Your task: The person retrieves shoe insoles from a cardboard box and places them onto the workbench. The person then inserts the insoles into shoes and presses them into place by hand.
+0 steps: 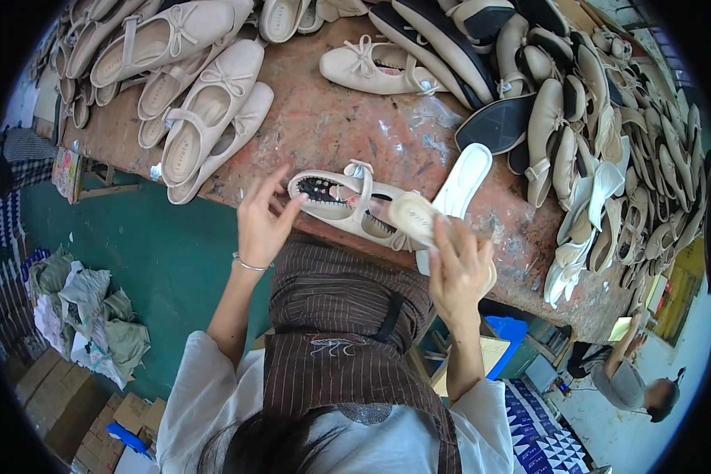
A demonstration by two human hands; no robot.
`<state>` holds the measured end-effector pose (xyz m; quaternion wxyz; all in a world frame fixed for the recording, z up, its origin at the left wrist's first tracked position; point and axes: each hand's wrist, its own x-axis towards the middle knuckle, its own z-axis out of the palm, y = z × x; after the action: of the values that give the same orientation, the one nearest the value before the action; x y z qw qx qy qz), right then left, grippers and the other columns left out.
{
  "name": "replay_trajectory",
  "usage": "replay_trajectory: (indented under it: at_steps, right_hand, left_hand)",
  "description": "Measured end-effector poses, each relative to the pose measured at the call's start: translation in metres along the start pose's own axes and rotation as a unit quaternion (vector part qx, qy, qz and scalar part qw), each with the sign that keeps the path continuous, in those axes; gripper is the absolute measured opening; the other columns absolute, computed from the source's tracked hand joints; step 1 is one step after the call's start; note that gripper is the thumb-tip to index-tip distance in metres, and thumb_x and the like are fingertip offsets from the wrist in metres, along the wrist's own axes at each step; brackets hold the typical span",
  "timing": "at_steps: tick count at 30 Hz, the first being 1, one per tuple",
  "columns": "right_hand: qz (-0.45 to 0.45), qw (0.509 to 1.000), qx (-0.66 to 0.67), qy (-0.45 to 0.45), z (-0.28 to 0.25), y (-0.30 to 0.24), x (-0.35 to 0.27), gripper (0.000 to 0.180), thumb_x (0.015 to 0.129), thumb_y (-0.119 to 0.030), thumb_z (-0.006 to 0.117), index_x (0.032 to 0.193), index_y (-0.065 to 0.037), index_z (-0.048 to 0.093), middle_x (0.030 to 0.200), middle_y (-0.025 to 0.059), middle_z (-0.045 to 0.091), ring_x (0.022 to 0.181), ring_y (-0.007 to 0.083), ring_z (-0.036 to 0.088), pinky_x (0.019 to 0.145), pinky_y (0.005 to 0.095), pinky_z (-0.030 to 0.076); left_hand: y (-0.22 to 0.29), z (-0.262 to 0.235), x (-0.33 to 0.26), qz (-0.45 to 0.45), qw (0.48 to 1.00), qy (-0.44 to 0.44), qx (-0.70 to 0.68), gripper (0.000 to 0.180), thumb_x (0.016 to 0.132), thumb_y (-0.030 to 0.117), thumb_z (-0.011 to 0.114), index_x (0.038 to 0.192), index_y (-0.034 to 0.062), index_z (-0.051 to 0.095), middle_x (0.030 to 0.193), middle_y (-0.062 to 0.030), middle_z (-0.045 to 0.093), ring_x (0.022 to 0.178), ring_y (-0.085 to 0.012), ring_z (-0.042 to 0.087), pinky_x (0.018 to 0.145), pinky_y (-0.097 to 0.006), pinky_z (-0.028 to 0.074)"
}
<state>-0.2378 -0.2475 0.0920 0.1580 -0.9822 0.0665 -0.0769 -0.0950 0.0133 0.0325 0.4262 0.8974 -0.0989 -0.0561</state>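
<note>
fingers [279, 207] of left hand [262, 229] touch beige shoe [343, 201]; right hand [459, 272] grips insole [415, 218].

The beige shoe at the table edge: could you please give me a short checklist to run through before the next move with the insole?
1. Beige shoe rests on the table, opening facing up: ok.
2. Left hand steadies the shoe at its toe end: ok, fingertips touch the rim.
3. Right hand has the insole pinched: ok, held over the heel end.
4. Insole seated flat inside the shoe: not ok, it sits above the heel.
5. Dark ridged lining inside the shoe free of debris: cannot tell.
6. White insole beside the shoe clear of the work: ok, it lies apart on the table.
</note>
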Motion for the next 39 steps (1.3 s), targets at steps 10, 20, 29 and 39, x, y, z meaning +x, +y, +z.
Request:
replay_trajectory:
  at_steps: [10,20,29,39]
  right_hand:
    - [-0.091,0.979,0.182,-0.004,0.077,-0.038,0.049,0.023,0.073,-0.002,0.074,0.095,-0.007,0.077,0.108,0.0116,0.068,0.1,0.0298,0.063,0.086,0.0411,0.05]
    - [-0.071,0.965,0.251,-0.018,0.096,-0.054,0.07,0.021,0.075,0.003,0.071,0.094,-0.004,0.076,0.1,0.0125,0.068,0.09,0.0282,0.065,0.077,0.0366,0.053]
    - [-0.122,0.978,0.169,-0.003,0.108,-0.054,0.068,0.013,0.079,-0.001,0.072,0.091,-0.002,0.074,0.095,0.0106,0.065,0.081,0.0266,0.063,0.07,0.0376,0.052]
    - [-0.233,0.966,0.102,-0.046,0.108,-0.046,0.068,0.043,0.072,-0.001,0.066,0.115,-0.005,0.069,0.124,0.0112,0.064,0.096,0.0257,0.066,0.078,0.0359,0.053]
  left_hand:
    - [-0.01,0.01,0.001,-0.014,0.994,-0.018,-0.104,0.063,0.067,0.013,0.09,0.122,-0.0031,0.065,0.082,-0.0032,0.054,0.06,-0.0071,0.057,0.053,-0.021,0.049]
    - [-0.02,0.016,0.008,0.004,0.992,0.009,-0.126,0.055,0.064,0.017,0.091,0.11,-0.0044,0.069,0.076,-0.0059,0.059,0.056,-0.0091,0.055,0.053,-0.023,0.046]
    - [-0.019,0.029,0.014,-0.083,0.98,0.037,-0.18,0.037,0.067,0.012,0.089,0.095,-0.0036,0.071,0.076,-0.0063,0.066,0.054,-0.0069,0.054,0.049,-0.024,0.044]
    - [-0.026,0.037,0.022,-0.113,0.975,0.037,-0.189,0.008,0.081,0.004,0.074,0.084,-0.0025,0.069,0.061,-0.0082,0.062,0.05,-0.0091,0.053,0.047,-0.026,0.04]
